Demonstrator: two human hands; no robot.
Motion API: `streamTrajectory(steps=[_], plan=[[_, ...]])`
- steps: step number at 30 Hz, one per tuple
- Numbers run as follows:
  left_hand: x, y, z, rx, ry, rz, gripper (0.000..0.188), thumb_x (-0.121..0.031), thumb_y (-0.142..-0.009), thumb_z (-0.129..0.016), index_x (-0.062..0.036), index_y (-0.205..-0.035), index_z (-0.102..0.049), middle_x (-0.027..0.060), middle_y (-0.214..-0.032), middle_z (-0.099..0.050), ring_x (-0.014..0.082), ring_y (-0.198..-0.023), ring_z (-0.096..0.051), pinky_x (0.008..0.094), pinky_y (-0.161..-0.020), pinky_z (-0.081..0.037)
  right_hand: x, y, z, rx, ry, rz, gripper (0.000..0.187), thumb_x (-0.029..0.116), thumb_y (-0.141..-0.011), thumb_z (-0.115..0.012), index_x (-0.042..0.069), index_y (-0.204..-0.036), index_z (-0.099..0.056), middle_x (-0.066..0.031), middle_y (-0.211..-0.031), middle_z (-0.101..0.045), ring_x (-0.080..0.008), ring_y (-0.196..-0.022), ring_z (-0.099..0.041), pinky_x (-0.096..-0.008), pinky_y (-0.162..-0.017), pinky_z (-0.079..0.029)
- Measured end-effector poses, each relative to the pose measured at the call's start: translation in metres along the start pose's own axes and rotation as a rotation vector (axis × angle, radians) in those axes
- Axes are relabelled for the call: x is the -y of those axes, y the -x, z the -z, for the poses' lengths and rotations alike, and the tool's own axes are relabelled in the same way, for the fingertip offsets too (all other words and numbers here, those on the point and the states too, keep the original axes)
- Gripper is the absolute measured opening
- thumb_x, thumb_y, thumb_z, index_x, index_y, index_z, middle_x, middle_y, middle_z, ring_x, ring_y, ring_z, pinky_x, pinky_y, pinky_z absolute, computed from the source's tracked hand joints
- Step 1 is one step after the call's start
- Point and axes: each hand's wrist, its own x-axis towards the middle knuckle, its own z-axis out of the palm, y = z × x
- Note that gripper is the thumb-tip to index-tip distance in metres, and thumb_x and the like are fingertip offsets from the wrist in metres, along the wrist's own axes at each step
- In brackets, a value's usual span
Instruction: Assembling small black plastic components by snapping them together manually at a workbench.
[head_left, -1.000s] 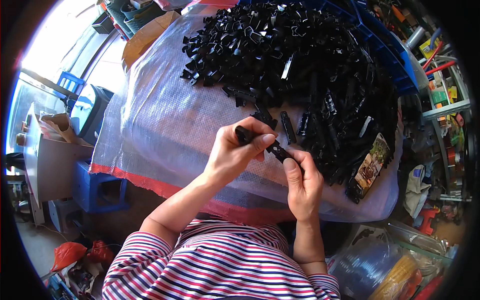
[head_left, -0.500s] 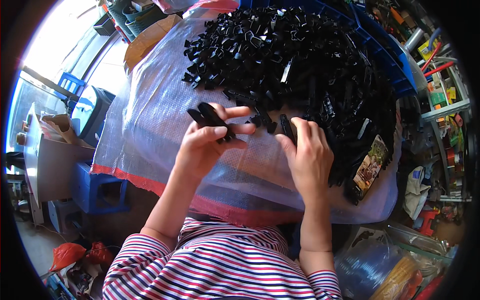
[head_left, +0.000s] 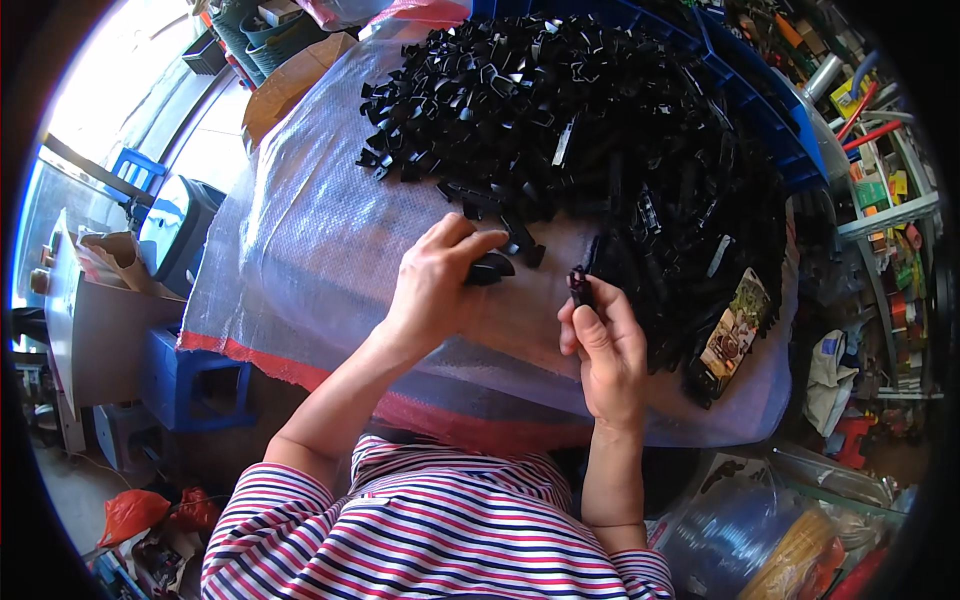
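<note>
Working over a whitish woven plastic sheet (head_left: 310, 240) with red edging, person in striped shirt (head_left: 440, 525), both hands in use. Far left: orange-red plastic bag (head_left: 135, 513) low down, blue plastic stool (head_left: 195, 378) just above and right of it, beside the sheet's red edge. Then left hand (head_left: 435, 275), back up, fingers bent over the sheet; its grip is closed around smooth curved black piece (head_left: 490, 268) sticking out below the index finger, thumb mostly hidden, can't tell how many pieces are inside. Large heap of black clips (head_left: 530, 90) fills the far side of the sheet, bent ones toward the left, longer strips toward the right, a few loose near the left fingertips. Next, right hand (head_left: 612, 350), thumb toward camera, grip pinched narrow on small black slotted part (head_left: 580, 288) held roughly upright, apart from the left hand and near the heap's close edge. Right of that, phone-like slab (head_left: 735, 335) with colourful picture, tilted by the heap. Blue plastic crate (head_left: 715, 55) behind the heap. Far right, shelving (head_left: 888, 222) crowded with small goods
</note>
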Motion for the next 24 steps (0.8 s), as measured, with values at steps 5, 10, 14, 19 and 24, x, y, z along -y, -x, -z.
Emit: streamTrajectory(steps=[5, 10, 14, 19, 24], plan=[[0.003, 0.0, 0.007, 0.085, 1.058, 0.538, 0.013, -0.001, -0.075, -0.061, -0.0033, -0.087, -0.064, 0.0062, -0.082, -0.06, 0.0185, -0.07, -0.061, 0.0281, -0.064, -0.048, 0.002, 0.007, -0.007, -0.018, 0.235, 0.176, 0.025, 0.016, -0.092, -0.049, 0.001, -0.111, -0.05, -0.0002, -0.072, -0.053, -0.0026, -0.056, -0.037, -0.0147, -0.052, -0.032], [-0.019, -0.003, 0.007, 0.076, 1.421, 0.777, 0.021, -0.011, -0.083, -0.061, -0.003, -0.102, -0.057, 0.0075, -0.078, -0.061, 0.0155, -0.064, -0.063, 0.0236, -0.056, -0.05, -0.003, 0.01, -0.014, -0.03, 0.456, 0.35, 0.025, 0.015, -0.09, -0.052, 0.0, -0.11, -0.052, -0.002, -0.082, -0.057, -0.0035, -0.061, -0.044, -0.0153, -0.058, -0.038], [-0.02, -0.003, 0.006, 0.172, 1.443, 0.723, 0.018, -0.011, -0.083, -0.061, -0.003, -0.099, -0.058, 0.0066, -0.077, -0.061, 0.0137, -0.063, -0.061, 0.0233, -0.055, -0.049, -0.001, 0.016, -0.014, -0.03, 0.541, 0.378, 0.025, 0.014, -0.089, -0.055, -0.001, -0.109, -0.053, -0.0054, -0.093, -0.059, -0.0083, -0.073, -0.053, -0.0191, -0.068, -0.044], [-0.025, 0.001, -0.001, 0.185, 1.431, 0.73, 0.016, -0.012, -0.083, -0.062, -0.002, -0.095, -0.061, 0.0054, -0.075, -0.06, 0.0115, -0.062, -0.058, 0.0238, -0.057, -0.047, 0.001, 0.016, -0.015, -0.081, 0.614, 0.44, 0.024, 0.016, -0.088, -0.056, -0.001, -0.104, -0.053, -0.0135, -0.092, -0.062, -0.022, -0.079, -0.061, -0.0289, -0.07, -0.047], [-0.028, 0.006, -0.006, 0.132, 1.298, 0.619, 0.015, -0.012, -0.083, -0.063, -0.0009, -0.093, -0.06, 0.0057, -0.075, -0.06, 0.0121, -0.062, -0.059, 0.0239, -0.056, -0.047, 0.005, 0.017, -0.018, -0.112, 0.604, 0.333, 0.021, 0.019, -0.089, -0.054, -0.001, -0.097, -0.055, -0.006, -0.082, -0.059, -0.0127, -0.071, -0.053, -0.0241, -0.065, -0.043]])
